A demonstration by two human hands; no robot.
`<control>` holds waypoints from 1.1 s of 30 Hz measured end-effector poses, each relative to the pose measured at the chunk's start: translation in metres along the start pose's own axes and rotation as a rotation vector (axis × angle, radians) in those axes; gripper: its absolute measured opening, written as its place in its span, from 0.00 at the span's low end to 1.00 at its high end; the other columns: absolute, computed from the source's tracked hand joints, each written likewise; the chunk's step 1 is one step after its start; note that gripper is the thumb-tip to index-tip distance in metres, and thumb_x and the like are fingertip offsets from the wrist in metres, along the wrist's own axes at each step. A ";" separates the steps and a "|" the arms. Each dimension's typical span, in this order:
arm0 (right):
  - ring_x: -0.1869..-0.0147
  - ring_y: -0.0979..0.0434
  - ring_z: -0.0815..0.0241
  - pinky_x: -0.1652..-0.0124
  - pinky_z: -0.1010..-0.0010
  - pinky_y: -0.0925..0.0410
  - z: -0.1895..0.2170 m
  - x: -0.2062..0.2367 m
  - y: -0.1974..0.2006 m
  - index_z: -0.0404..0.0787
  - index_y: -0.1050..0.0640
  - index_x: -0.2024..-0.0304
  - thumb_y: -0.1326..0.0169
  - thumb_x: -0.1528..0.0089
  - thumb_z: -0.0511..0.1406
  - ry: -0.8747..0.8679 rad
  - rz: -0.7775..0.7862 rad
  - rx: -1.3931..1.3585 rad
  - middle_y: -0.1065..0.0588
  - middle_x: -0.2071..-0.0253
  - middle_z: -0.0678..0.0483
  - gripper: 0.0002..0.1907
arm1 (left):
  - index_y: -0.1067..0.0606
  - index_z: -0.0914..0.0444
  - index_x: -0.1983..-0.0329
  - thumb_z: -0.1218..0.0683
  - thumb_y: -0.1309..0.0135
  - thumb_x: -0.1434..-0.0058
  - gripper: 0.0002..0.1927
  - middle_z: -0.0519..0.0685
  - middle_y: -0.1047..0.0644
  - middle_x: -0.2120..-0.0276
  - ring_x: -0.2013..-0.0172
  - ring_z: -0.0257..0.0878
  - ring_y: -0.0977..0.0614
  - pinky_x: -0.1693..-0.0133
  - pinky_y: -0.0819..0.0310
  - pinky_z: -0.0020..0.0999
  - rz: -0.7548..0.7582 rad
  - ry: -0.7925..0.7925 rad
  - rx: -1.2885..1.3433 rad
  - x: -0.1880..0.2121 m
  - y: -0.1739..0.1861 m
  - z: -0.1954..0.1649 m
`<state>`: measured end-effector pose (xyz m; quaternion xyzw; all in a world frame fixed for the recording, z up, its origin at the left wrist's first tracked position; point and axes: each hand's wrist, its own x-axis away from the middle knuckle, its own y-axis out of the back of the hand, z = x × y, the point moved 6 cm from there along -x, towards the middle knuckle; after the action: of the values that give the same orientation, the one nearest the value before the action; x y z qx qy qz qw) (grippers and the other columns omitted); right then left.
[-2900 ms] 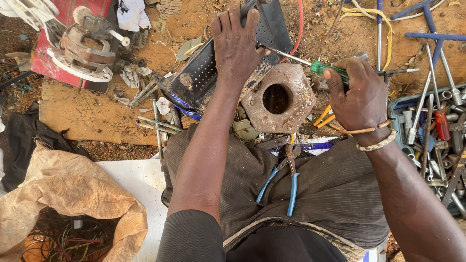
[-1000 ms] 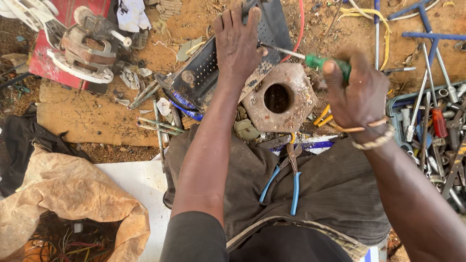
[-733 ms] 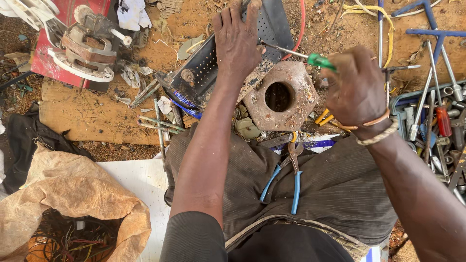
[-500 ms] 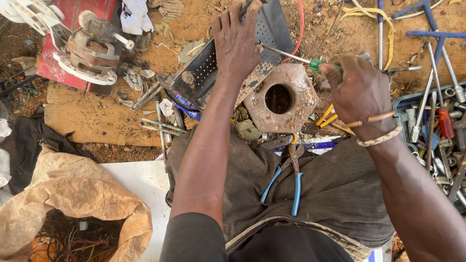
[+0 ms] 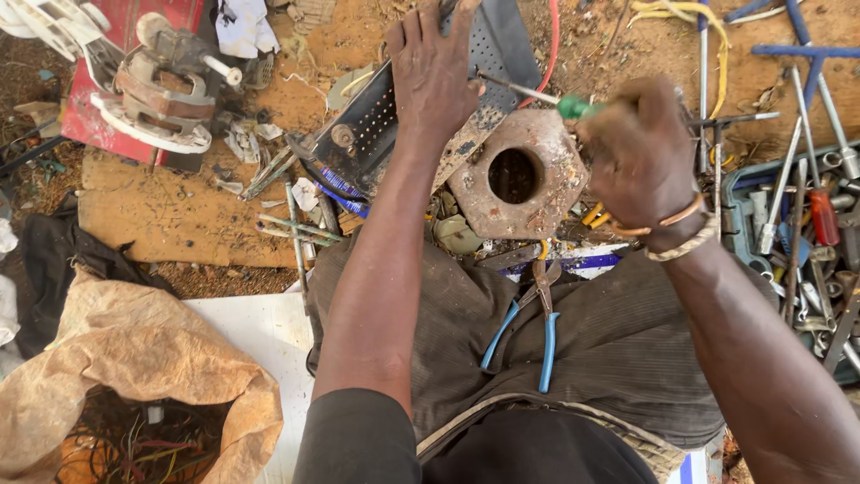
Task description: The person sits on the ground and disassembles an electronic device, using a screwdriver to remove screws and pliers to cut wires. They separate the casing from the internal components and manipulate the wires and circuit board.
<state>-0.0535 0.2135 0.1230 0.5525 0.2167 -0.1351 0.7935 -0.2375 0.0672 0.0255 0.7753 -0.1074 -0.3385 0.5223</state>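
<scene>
My left hand (image 5: 436, 72) lies flat, fingers spread, on a dark perforated metal casing (image 5: 376, 116) on the sandy ground. My right hand (image 5: 638, 154) is closed around a green-handled screwdriver (image 5: 573, 108); its thin shaft points left to the casing just beside my left hand. Between my hands sits a rusty hexagonal metal block (image 5: 520, 175) with a round hole in its middle. Blue-handled pliers (image 5: 528, 327) rest on the grey cloth over my lap.
A tray of wrenches and screwdrivers (image 5: 797, 233) lies at the right. A motor part (image 5: 157, 90) on a red panel sits at the upper left, above a wooden board (image 5: 170, 211). A sack of wires (image 5: 125, 385) stands at the lower left. Blue bars (image 5: 797, 45) lie at the upper right.
My right hand has turned and shifted slightly on the screwdriver handle, with the shaft still on the casing. My left hand stays pressed on the casing.
</scene>
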 end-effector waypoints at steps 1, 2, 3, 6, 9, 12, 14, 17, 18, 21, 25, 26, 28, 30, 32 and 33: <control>0.60 0.29 0.57 0.71 0.72 0.35 -0.005 0.004 0.001 0.35 0.24 0.58 0.36 0.31 0.30 -0.032 -0.002 -0.037 0.30 0.53 0.45 0.08 | 0.35 0.57 0.34 0.47 0.23 0.64 0.52 0.60 0.32 0.44 0.44 0.56 0.30 0.42 0.41 0.57 -0.024 -0.002 0.016 0.000 0.000 0.000; 0.57 0.29 0.59 0.68 0.73 0.33 -0.009 0.006 -0.002 0.32 0.25 0.55 0.36 0.31 0.33 -0.067 0.000 -0.077 0.31 0.50 0.44 0.11 | 0.35 0.56 0.34 0.47 0.23 0.65 0.53 0.60 0.31 0.44 0.45 0.56 0.30 0.42 0.41 0.56 -0.043 -0.003 0.032 -0.001 0.000 0.000; 0.54 0.28 0.60 0.64 0.74 0.31 -0.015 0.008 -0.002 0.30 0.27 0.51 0.36 0.30 0.35 -0.101 0.002 -0.118 0.32 0.48 0.42 0.16 | 0.35 0.55 0.33 0.47 0.23 0.66 0.54 0.60 0.31 0.44 0.46 0.55 0.30 0.43 0.41 0.56 -0.062 -0.002 0.047 0.000 0.000 0.001; 0.72 0.31 0.57 0.76 0.67 0.40 -0.043 0.023 -0.025 0.39 0.23 0.58 0.41 0.28 0.41 -0.429 0.448 0.273 0.28 0.71 0.51 0.12 | 0.37 0.56 0.32 0.47 0.23 0.60 0.53 0.62 0.32 0.44 0.44 0.57 0.31 0.44 0.41 0.56 -0.003 -0.003 0.007 0.001 -0.005 0.003; 0.61 0.28 0.60 0.68 0.75 0.33 -0.017 0.012 -0.008 0.42 0.21 0.54 0.35 0.26 0.35 -0.001 -0.029 0.015 0.27 0.57 0.50 0.06 | 0.38 0.58 0.31 0.48 0.23 0.63 0.56 0.61 0.32 0.43 0.45 0.55 0.30 0.43 0.42 0.55 0.033 0.011 0.009 0.000 -0.010 0.004; 0.56 0.25 0.58 0.63 0.74 0.29 -0.016 0.012 -0.003 0.38 0.23 0.52 0.42 0.27 0.34 0.010 -0.120 -0.064 0.27 0.50 0.44 0.06 | 0.39 0.61 0.30 0.50 0.25 0.59 0.54 0.60 0.30 0.45 0.47 0.53 0.26 0.45 0.35 0.52 0.092 0.009 0.001 -0.005 -0.015 0.011; 0.65 0.28 0.59 0.69 0.70 0.34 -0.031 0.013 -0.013 0.37 0.24 0.58 0.41 0.27 0.39 -0.236 0.151 0.156 0.28 0.62 0.50 0.11 | 0.38 0.64 0.32 0.48 0.25 0.56 0.51 0.59 0.26 0.47 0.49 0.54 0.23 0.48 0.30 0.51 0.195 0.044 0.112 -0.016 -0.021 0.024; 0.66 0.29 0.59 0.72 0.70 0.34 -0.027 0.007 -0.008 0.37 0.24 0.57 0.40 0.27 0.38 -0.236 0.139 0.108 0.30 0.59 0.49 0.11 | 0.32 0.62 0.38 0.47 0.24 0.50 0.40 0.59 0.22 0.52 0.52 0.57 0.20 0.51 0.25 0.51 0.279 -0.017 0.276 -0.026 -0.019 0.045; 0.65 0.28 0.59 0.71 0.71 0.34 -0.020 0.003 -0.002 0.36 0.24 0.55 0.39 0.26 0.36 -0.169 0.058 0.038 0.30 0.55 0.48 0.09 | 0.28 0.59 0.41 0.47 0.24 0.49 0.36 0.60 0.20 0.53 0.54 0.58 0.19 0.52 0.25 0.52 0.285 -0.057 0.333 -0.029 -0.016 0.049; 0.61 0.27 0.48 0.68 0.67 0.30 0.003 -0.007 0.012 0.37 0.26 0.62 0.46 0.29 0.29 0.115 -0.164 -0.123 0.30 0.56 0.44 0.05 | 0.28 0.61 0.37 0.47 0.28 0.44 0.35 0.60 0.18 0.55 0.54 0.52 0.15 0.44 0.25 0.47 0.505 0.193 0.477 -0.024 -0.023 0.065; 0.66 0.29 0.57 0.71 0.66 0.34 -0.013 -0.007 0.001 0.33 0.26 0.59 0.39 0.30 0.35 -0.231 0.142 0.209 0.30 0.62 0.48 0.12 | 0.33 0.63 0.36 0.53 0.28 0.49 0.39 0.65 0.21 0.55 0.55 0.60 0.20 0.50 0.27 0.53 0.349 0.147 0.510 -0.021 -0.004 0.056; 0.64 0.29 0.57 0.69 0.66 0.34 -0.010 -0.006 0.004 0.34 0.25 0.59 0.39 0.28 0.33 -0.180 0.107 0.154 0.30 0.60 0.48 0.09 | 0.32 0.62 0.37 0.53 0.29 0.47 0.36 0.63 0.21 0.52 0.54 0.60 0.19 0.51 0.27 0.54 0.347 0.155 0.497 -0.020 -0.001 0.054; 0.60 0.27 0.56 0.65 0.68 0.31 -0.008 -0.004 0.007 0.36 0.25 0.57 0.40 0.27 0.31 -0.085 0.037 0.050 0.30 0.56 0.47 0.06 | 0.33 0.61 0.36 0.53 0.32 0.46 0.36 0.61 0.21 0.51 0.53 0.59 0.19 0.50 0.27 0.54 0.380 0.177 0.489 -0.021 0.000 0.051; 0.55 0.26 0.55 0.63 0.71 0.28 -0.009 -0.003 0.006 0.36 0.26 0.57 0.43 0.26 0.32 -0.005 -0.011 -0.059 0.30 0.52 0.45 0.06 | 0.37 0.58 0.30 0.53 0.34 0.47 0.41 0.59 0.21 0.52 0.54 0.55 0.18 0.48 0.27 0.52 0.468 0.219 0.495 -0.021 -0.003 0.050; 0.65 0.28 0.58 0.70 0.67 0.32 -0.030 0.001 -0.006 0.36 0.25 0.58 0.42 0.27 0.37 -0.225 0.193 0.164 0.29 0.61 0.49 0.11 | 0.34 0.57 0.33 0.51 0.33 0.46 0.38 0.59 0.22 0.51 0.51 0.56 0.20 0.46 0.28 0.54 0.421 0.168 0.412 -0.023 0.002 0.047; 0.69 0.29 0.59 0.73 0.65 0.33 -0.041 0.005 -0.011 0.35 0.25 0.58 0.42 0.27 0.40 -0.338 0.302 0.274 0.28 0.65 0.51 0.13 | 0.33 0.57 0.34 0.50 0.33 0.45 0.36 0.59 0.23 0.50 0.49 0.56 0.20 0.46 0.29 0.55 0.406 0.138 0.373 -0.023 0.003 0.045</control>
<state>-0.0616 0.2479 0.0993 0.6504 -0.0240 -0.1338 0.7473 -0.2830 0.0446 0.0274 0.8419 -0.2849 -0.1477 0.4339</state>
